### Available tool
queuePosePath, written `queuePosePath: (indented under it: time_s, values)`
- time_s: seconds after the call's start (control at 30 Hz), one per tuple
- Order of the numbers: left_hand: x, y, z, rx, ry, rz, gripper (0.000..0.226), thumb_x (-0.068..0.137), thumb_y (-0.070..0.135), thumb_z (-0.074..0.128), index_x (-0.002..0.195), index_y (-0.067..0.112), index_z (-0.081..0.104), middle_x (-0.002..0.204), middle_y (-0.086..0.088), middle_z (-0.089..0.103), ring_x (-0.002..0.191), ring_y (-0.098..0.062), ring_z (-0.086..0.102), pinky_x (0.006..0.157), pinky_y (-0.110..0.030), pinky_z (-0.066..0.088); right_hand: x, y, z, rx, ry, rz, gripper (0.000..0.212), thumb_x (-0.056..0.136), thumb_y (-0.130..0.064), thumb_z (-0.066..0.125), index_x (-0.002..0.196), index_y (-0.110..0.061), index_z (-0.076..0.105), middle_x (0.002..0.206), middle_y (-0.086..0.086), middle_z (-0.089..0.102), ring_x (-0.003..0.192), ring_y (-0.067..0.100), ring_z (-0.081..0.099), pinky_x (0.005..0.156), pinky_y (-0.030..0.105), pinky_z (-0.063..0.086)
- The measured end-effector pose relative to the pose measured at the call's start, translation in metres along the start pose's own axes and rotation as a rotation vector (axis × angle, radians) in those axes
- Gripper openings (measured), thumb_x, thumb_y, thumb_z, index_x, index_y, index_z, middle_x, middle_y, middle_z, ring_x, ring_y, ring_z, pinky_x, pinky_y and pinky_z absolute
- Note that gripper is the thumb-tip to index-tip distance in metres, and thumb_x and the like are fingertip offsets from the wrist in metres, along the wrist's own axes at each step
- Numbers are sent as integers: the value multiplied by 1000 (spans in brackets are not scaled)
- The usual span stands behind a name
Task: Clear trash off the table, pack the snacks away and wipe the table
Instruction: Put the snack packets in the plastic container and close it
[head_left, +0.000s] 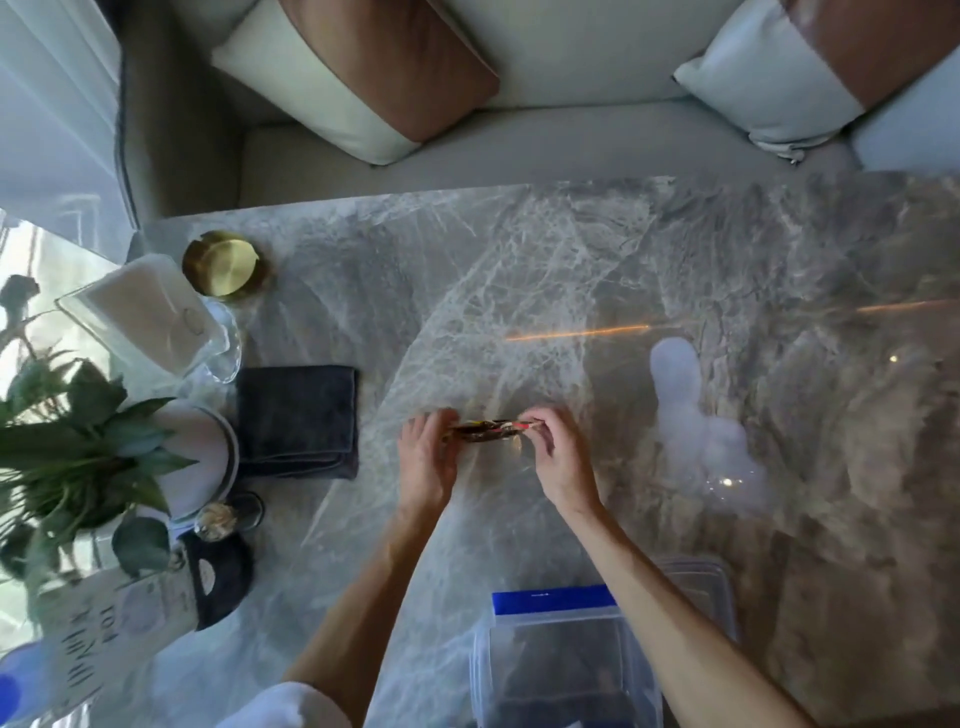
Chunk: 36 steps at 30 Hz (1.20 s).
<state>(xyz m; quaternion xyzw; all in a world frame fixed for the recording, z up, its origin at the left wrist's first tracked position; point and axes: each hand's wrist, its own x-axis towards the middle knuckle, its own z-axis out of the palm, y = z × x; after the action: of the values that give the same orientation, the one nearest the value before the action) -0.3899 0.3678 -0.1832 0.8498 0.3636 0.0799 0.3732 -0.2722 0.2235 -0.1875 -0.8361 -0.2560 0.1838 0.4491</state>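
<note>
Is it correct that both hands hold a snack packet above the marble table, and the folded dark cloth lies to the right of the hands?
Not quite. In the head view the left hand and right hand do hold the snack packet above the marble table, but the folded dark cloth lies to their left, not right.

Table (519, 270): folded cloth (297, 420) left of both hands; round dish (224, 264) behind it; potted plant (78, 457) at left edge; plastic container (566, 665) at near edge; sofa (519, 135) beyond
</note>
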Motion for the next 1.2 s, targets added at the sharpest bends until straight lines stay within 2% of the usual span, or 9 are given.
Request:
queuePosePath:
  time_s: [0.13, 0.27, 0.4, 0.47, 0.63, 0.77, 0.97, 1.13, 1.2]
  values:
    - [-2, -8, 1, -83, -89, -29, 16, 83, 8, 71, 99, 5, 67, 88, -10, 65, 81, -28, 57, 72, -41, 46, -7, -5, 3, 11, -155, 210, 34, 89, 5, 59, 116, -15, 64, 107, -9, 64, 93, 4, 60, 82, 11, 46]
    - [2, 10, -15, -596, -212, -377, 36, 80, -5, 72, 105, 4, 47, 78, -10, 58, 63, -15, 53, 56, -28, 43, 4, -24, -32, 499, -188, 616, 42, 83, 15, 61, 124, 3, 57, 111, 17, 64, 97, 23, 60, 80, 24, 49]
    - [-18, 31, -33, -874, -356, -673, 23, 82, -2, 70, 91, 9, 52, 76, -8, 59, 50, -7, 57, 45, -16, 45, -18, -40, -76, 646, -367, 844, 35, 86, 4, 65, 121, -1, 60, 99, 8, 69, 86, 18, 66, 76, 25, 52]
    - [-39, 47, -40, -918, -394, -723, 18, 86, -1, 67, 82, 11, 54, 72, -7, 57, 47, -6, 53, 44, -15, 43, -36, -44, -90, 698, -367, 884, 29, 88, 3, 63, 117, -4, 62, 93, 7, 70, 84, 16, 66, 72, 22, 53]
    - [-102, 85, -56, -1003, -287, -697, 19, 87, 1, 66, 77, 13, 56, 64, -2, 58, 50, -8, 51, 47, -17, 40, -84, -45, -117, 816, -349, 935, 18, 89, 4, 62, 102, -7, 67, 82, 5, 77, 82, 16, 69, 61, 21, 58]
    - [-153, 104, -60, -1003, -234, -663, 19, 89, 2, 65, 75, 13, 57, 64, -2, 58, 58, -13, 49, 50, -19, 40, -115, -43, -134, 812, -382, 903, 18, 88, 4, 63, 98, -10, 69, 80, 3, 78, 75, 13, 71, 62, 21, 57]
    - [-217, 114, -43, -886, -102, -642, 17, 88, 2, 66, 77, 14, 61, 61, 2, 61, 59, -14, 54, 52, -19, 45, -173, -41, -139, 607, -321, 775, 17, 88, 1, 65, 96, -14, 67, 62, -8, 74, 54, 0, 66, 53, 16, 43]
    - [-245, 104, -13, -714, -119, -738, 20, 89, 0, 63, 77, 12, 53, 68, -5, 56, 59, -14, 55, 52, -24, 47, -219, -27, -128, 319, -210, 793, 25, 88, 6, 61, 111, -1, 69, 91, 9, 70, 81, 20, 62, 68, 28, 48]
    - [-246, 99, -1, -630, -176, -762, 13, 91, 0, 57, 82, 8, 53, 73, -9, 55, 62, -17, 54, 52, -25, 45, -225, -25, -119, 242, -211, 822, 29, 88, 11, 53, 108, 1, 71, 96, 16, 71, 84, 23, 64, 65, 27, 51]
